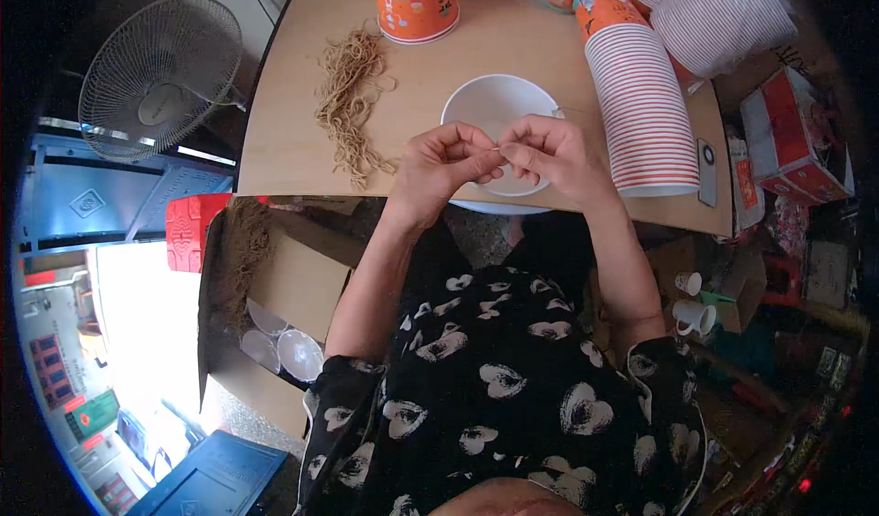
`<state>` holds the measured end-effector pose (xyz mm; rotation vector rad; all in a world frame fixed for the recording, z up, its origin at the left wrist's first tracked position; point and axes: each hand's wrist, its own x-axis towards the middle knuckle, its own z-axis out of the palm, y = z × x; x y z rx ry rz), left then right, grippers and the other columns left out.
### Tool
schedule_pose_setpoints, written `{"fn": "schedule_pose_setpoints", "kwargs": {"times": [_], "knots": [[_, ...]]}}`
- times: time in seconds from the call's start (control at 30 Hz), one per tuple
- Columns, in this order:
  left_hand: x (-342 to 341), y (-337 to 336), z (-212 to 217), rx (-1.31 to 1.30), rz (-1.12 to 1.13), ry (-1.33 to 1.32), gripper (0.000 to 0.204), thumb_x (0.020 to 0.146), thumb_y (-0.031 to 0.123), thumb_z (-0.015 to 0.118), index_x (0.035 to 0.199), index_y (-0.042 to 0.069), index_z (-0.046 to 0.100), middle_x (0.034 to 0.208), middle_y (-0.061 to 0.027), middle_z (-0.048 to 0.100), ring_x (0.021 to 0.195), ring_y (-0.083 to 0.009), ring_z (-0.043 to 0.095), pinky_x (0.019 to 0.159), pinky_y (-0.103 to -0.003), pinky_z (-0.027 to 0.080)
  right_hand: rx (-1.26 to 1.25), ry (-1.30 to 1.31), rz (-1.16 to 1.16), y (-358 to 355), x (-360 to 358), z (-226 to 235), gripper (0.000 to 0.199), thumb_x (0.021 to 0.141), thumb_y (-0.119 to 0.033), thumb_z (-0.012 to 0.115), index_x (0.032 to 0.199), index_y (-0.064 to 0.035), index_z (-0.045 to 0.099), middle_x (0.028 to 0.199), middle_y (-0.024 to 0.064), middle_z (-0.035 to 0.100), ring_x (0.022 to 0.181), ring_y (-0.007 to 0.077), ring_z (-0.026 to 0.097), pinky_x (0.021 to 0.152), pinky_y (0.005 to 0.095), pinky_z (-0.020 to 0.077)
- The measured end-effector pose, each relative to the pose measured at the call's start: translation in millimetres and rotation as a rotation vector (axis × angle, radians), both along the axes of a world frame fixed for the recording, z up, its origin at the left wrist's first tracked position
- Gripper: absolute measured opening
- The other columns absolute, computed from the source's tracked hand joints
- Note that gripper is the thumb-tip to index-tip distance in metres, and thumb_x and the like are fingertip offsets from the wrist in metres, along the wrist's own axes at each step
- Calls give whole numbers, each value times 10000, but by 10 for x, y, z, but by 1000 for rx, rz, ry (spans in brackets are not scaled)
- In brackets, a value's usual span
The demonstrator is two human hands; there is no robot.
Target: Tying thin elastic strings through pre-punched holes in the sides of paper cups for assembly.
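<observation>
Over a white plastic basin (499, 90) at the table's front edge, my left hand (438, 166) and my right hand (560, 161) meet fingertip to fingertip. Both are closed in a pinch. Something thin and pale seems to sit between them, too small to make out. Left of the basin lies a loose, tangled pile of tan strands (352, 95), like string or dry noodles. A long nested stack of white paper tubs with red rims (641, 104) lies on its side to the right of my hands.
An orange and green paper tub (417, 8) stands at the back of the wooden table (293, 122). More wrapped tub stacks (723, 17) crowd the back right. A dark phone-like object (707, 173) lies near the right edge. A fan (160, 81) is at left, above an open cardboard box (302, 273).
</observation>
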<state>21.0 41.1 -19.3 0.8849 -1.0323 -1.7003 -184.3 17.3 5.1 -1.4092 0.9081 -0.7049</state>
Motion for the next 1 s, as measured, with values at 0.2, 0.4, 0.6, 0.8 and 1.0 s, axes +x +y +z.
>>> {"fn": "schedule_pose_setpoints", "kwargs": {"times": [0.2,0.4,0.6,0.8,1.0], "knots": [[-16,27,9,3,-1,-23,114,891,45,704,966,-6,634,848,-71,699,775,-115,668,700,-238,523,4,-10,15,-7,-44,-86,134,944,-149,613,938,-16,620,759,-15,593,654,37,543,572,195,440],[15,22,-29,0,4,10,113,883,45,710,960,7,636,854,-77,707,780,-123,670,701,-244,524,27,-124,-35,-20,-164,-114,167,953,-168,601,959,-2,617,773,3,608,644,55,546,575,208,456],[-19,11,6,4,-8,28,115,880,47,712,955,14,631,857,-73,703,788,-136,672,707,-255,528,-24,-87,-60,-11,-107,-32,209,962,-180,601,1035,12,643,783,4,616,662,49,553,586,201,453],[-1,-11,-14,3,-23,25,124,891,47,704,980,-9,638,882,-90,715,790,-123,677,715,-244,530,-94,54,-5,-37,-87,-11,155,948,-145,628,964,7,655,787,-5,616,671,46,553,593,199,450],[21,18,3,24,-42,49,158,912,60,676,1048,-1,624,930,-101,713,807,-141,680,720,-257,536,-132,31,-42,-15,-77,-78,121,937,-123,635,940,-4,660,786,-27,605,688,33,536,612,193,439]]}}
